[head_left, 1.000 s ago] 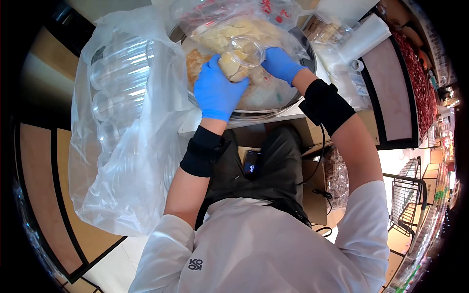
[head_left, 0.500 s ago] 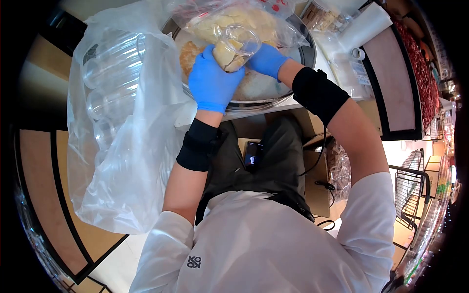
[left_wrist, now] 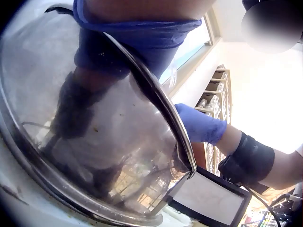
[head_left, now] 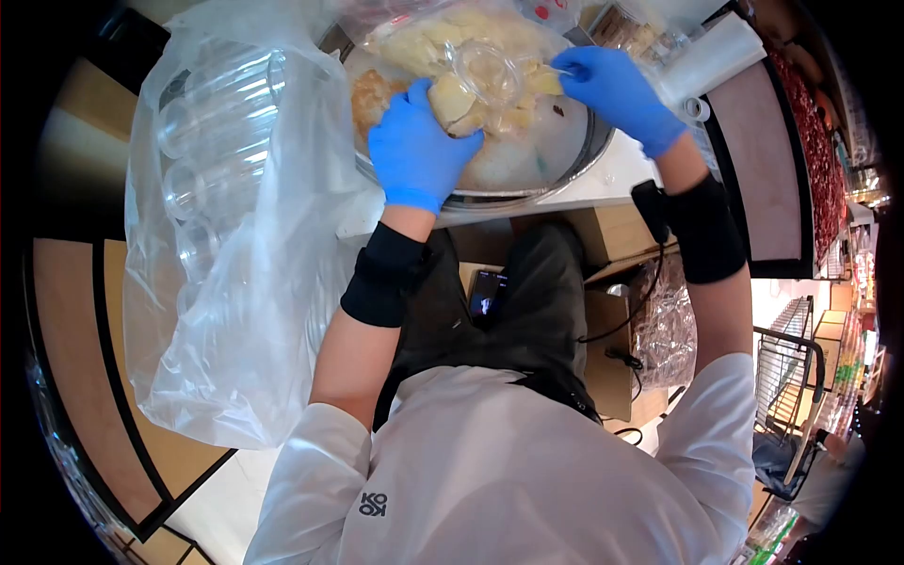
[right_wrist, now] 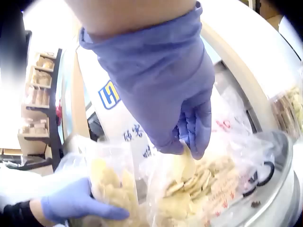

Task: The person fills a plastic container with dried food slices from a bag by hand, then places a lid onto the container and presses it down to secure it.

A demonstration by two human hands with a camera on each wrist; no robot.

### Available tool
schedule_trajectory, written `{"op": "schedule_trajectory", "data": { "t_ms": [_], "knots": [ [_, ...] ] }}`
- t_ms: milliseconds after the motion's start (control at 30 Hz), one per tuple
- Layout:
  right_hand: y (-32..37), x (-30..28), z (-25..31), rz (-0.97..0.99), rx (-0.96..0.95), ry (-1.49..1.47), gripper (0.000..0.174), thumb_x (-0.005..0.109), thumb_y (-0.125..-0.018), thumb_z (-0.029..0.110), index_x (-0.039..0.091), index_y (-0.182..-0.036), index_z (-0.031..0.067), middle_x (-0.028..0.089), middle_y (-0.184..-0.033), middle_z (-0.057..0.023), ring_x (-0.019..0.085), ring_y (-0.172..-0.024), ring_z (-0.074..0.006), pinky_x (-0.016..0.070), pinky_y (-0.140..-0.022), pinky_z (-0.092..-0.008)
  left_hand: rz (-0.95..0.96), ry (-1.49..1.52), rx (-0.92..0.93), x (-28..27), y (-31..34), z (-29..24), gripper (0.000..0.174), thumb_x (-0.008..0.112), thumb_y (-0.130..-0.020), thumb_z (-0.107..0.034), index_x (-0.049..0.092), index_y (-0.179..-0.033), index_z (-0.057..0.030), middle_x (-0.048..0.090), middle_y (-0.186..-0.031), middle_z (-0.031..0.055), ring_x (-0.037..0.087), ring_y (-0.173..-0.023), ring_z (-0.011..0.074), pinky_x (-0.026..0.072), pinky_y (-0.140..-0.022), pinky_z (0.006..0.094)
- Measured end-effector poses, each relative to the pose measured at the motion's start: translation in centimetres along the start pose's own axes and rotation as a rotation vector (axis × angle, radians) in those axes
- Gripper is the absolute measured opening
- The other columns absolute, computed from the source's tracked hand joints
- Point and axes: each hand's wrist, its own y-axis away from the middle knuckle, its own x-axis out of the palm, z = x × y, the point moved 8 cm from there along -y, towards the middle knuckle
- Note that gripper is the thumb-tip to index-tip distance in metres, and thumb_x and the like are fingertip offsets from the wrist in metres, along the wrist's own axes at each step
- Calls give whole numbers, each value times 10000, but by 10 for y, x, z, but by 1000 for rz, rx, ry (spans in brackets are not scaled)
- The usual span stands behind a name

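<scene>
My left hand (head_left: 435, 127), in a blue glove, grips a clear plastic cup (head_left: 477, 89) packed with pale yellow chips, tilted over a wide metal bowl (head_left: 576, 162). The right hand (head_left: 568, 69), also gloved, is at the cup's right, above an open plastic bag of chips (head_left: 428, 42) lying in the bowl. In the right wrist view the right hand's fingertips (right_wrist: 189, 142) pinch one pale chip (right_wrist: 187, 164) over the bag of chips (right_wrist: 189, 194). There the left hand (right_wrist: 78, 203) holds the cup (right_wrist: 111, 182) at lower left. The left wrist view shows the bowl's outer wall (left_wrist: 94, 156) and the right hand (left_wrist: 199, 125).
A big clear bag of stacked empty plastic cups (head_left: 221, 198) hangs at the left of the bowl. A roll of tape (head_left: 690, 102) and plastic wrap lie on the counter (head_left: 612, 184) at the right. A black-framed board (head_left: 753, 179) and shelves stand further right.
The right hand left the cup's side and moved up and right; it now pinches a chip. The left hand still holds the cup in about the same place.
</scene>
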Motion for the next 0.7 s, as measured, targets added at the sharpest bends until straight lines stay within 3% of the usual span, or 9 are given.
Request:
{"op": "schedule_trajectory", "data": {
  "t_ms": [67,200,300,367,467,567,700],
  "knots": [
    [5,-40,7,-97,-60,-21,304,671,-867,182,691,-1125,25,681,-799,-79,646,-719,-128,529,-718,-262,50,-68,-10,2,-1,-1,807,838,-627,-460,567,-1286,-80,634,-1126,184,644,-1002,337,507,-852,435],
    [8,-68,11,-171,15,-325,284,701,-864,175,701,-1099,16,662,-805,7,591,-731,-46,502,-719,-214,44,-66,26,1,-1,-4,795,832,-635,-451,565,-1288,-85,630,-1118,182,641,-996,338,492,-863,436],
    [11,-46,43,-56,15,-413,281,701,-868,173,702,-1102,16,651,-799,4,585,-735,-50,502,-727,-216,102,-95,70,4,0,-9,779,836,-632,-430,571,-1281,-91,631,-1116,170,642,-990,337,493,-853,435],
    [9,-28,50,-21,8,-313,285,708,-865,152,697,-1116,18,637,-806,6,585,-748,-54,508,-736,-218,52,-104,149,2,1,-13,764,841,-625,-413,579,-1271,-102,631,-1113,156,644,-983,331,492,-841,435],
    [7,-1,52,88,59,-570,294,695,-913,164,678,-1153,-6,685,-902,-32,627,-746,-80,533,-694,-224,16,-69,175,4,1,-10,754,845,-621,-408,586,-1265,-113,630,-1107,145,643,-979,325,491,-835,435],
    [9,1,43,82,188,-757,288,714,-871,140,685,-1109,-19,681,-875,-61,642,-751,-99,536,-725,-246,38,-111,139,-1,1,-13,756,846,-620,-409,586,-1267,-118,624,-1110,144,640,-972,322,490,-831,431],
    [13,0,20,51,246,-649,277,722,-870,145,688,-1094,-14,697,-904,-70,666,-751,-118,543,-718,-258,15,-105,146,-1,1,-12,761,845,-621,-409,583,-1274,-120,618,-1113,138,632,-975,319,484,-831,431]
  ]
}}
